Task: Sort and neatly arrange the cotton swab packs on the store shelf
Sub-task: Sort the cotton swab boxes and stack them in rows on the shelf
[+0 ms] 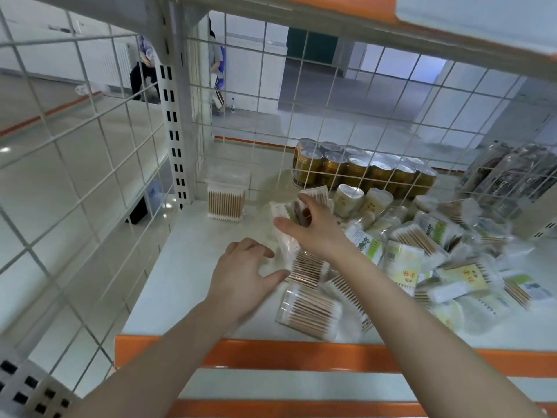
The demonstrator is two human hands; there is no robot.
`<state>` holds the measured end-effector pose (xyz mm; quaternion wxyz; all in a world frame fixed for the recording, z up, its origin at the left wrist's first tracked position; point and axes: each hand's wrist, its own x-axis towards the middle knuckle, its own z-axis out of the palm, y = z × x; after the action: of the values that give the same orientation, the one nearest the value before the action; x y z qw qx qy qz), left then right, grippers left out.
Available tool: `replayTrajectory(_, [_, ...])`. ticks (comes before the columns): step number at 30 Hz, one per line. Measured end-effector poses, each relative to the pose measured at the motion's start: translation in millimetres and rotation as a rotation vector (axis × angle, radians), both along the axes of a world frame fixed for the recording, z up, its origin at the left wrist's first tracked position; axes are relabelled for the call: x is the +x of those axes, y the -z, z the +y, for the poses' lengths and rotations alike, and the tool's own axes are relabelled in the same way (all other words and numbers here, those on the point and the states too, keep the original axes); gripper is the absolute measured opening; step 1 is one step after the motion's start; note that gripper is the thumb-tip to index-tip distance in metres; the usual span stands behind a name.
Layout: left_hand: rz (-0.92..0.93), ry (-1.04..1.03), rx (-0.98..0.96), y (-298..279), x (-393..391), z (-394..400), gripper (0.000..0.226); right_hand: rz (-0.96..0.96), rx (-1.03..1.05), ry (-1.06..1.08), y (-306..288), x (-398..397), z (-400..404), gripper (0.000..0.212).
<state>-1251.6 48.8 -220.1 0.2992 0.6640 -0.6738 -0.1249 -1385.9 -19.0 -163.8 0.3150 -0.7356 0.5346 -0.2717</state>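
Clear plastic in the right grip: the right hand point(312, 224) has its thumb and fingers curled round a long flat swab pack point(284, 233), lifted off the shelf and tilted on edge. It looks picked out of the heap so it can be carried leftward.
Left grip: the left hand point(245, 274) is spread and relaxed, holding nothing. Its fingertips reach toward the lower end of the same pack, probably to steady or square it. Motion blur hides whether they touch.
Just beneath the hands: flat clear packs of wooden-stick swabs point(307, 307) lie overlapping near the shelf's front edge, not yet sorted.
Main heap: to the right is a loose pile of mixed swab packs point(428, 254), some green-labelled, some yellow-labelled, some round tubs, lying at all angles.
Sorted corner: one clear box of swabs point(225, 200) stands upright alone at the back left. It likely marks the start of a tidy row, which would explain the bare white shelf point(184, 267) kept around it.
Behind the wire grid: gold cans point(358, 170) stand on the far side, apart from the task.
Progress, as a judgement: early, since nearly everything remains heaped.
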Motion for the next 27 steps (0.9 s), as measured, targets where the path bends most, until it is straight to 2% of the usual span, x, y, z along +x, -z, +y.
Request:
replayTrajectory(6, [0.016, -0.054, -0.043, -4, -5, 1, 0.049, -0.055, -0.027, -0.025, 5, 14, 0, 0.049])
replayTrajectory(9, [0.081, -0.099, -0.085, -4, -5, 0, 0.048, -0.095, -0.035, -0.021, 4, 16, 2, 0.046])
replayTrajectory(16, [0.218, -0.115, -0.152, 2, 0, -2, 0.028, -0.188, 0.014, 0.000, 6, 15, 2, 0.038])
replayTrajectory(22, [0.339, -0.169, -0.214, -1, 2, -2, 0.027, -0.179, -0.013, -0.036, 1, 8, 8, 0.021])
replayTrajectory(27, [0.463, -0.222, -0.194, -5, 11, -5, 0.023, -0.028, -0.054, -0.062, 6, 0, 8, 0.017])
